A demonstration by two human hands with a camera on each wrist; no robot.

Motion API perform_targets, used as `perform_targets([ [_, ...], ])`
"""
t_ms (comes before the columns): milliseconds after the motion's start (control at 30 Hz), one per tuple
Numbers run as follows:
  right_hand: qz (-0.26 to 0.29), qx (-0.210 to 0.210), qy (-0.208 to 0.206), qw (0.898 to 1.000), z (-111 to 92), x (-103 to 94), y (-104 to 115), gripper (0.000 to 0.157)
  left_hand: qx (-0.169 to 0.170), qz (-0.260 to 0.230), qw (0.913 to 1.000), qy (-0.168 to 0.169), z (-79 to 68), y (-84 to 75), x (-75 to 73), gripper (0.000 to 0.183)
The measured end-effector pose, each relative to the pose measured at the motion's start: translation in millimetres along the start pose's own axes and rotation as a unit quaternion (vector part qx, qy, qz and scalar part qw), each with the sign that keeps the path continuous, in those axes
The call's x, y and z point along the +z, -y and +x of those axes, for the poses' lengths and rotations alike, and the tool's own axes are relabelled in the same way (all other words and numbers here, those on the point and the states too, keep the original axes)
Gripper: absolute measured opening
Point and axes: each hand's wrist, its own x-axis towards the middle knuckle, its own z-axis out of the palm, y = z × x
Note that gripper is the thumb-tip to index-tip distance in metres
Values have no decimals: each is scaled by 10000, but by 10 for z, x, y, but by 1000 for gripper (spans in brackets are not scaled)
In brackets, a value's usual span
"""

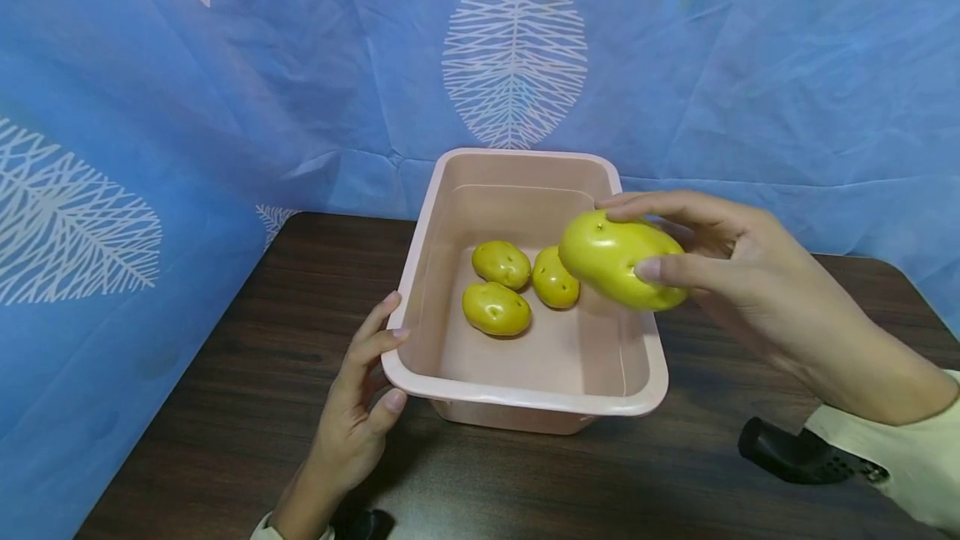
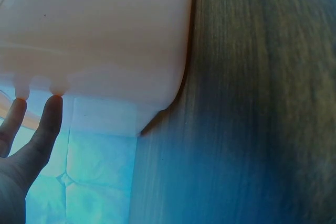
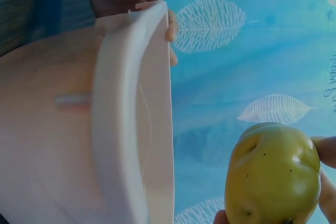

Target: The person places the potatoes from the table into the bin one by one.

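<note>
My right hand (image 1: 738, 273) holds a shiny yellow-green potato (image 1: 618, 261) above the right side of a pale pink plastic basin (image 1: 525, 398). Its thumb presses the near side while the fingers reach over the far end. Pits and small dark dots mark the potato (image 3: 273, 174) in the right wrist view. Three similar potatoes lie close together on the basin floor: one at the back (image 1: 501, 265), one in front (image 1: 497, 309) and one on the right (image 1: 556, 278). My left hand (image 1: 352, 411) rests its extended fingertips against the basin's near left corner, thumb at the front side.
The basin stands on a dark wood-grain table (image 1: 247, 373). Behind and left of the table hangs a blue cloth (image 1: 315, 65) printed with white leaves. A black device (image 1: 810, 452) sits at the right sleeve.
</note>
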Motion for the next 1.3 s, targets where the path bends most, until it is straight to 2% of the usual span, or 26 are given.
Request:
perform_targets([
  [267,116,134,181,9997,138,52,38,43,5,62,10000,-33,-1,1,-21,51],
  [500,533,99,417,9977,278,113,29,43,29,43,10000,-54,-1,2,-35,51],
  [700,366,300,497,9976,370,161,35,43,5,15,10000,-58,0,3,-33,52],
  [967,524,385,680,9956,515,235,5,42,7,-17,10000,-65,0,7,-28,53],
  [1300,233,575,699,9956,670,352,-2,41,-34,-1,10000,-19,1,15,-13,51],
])
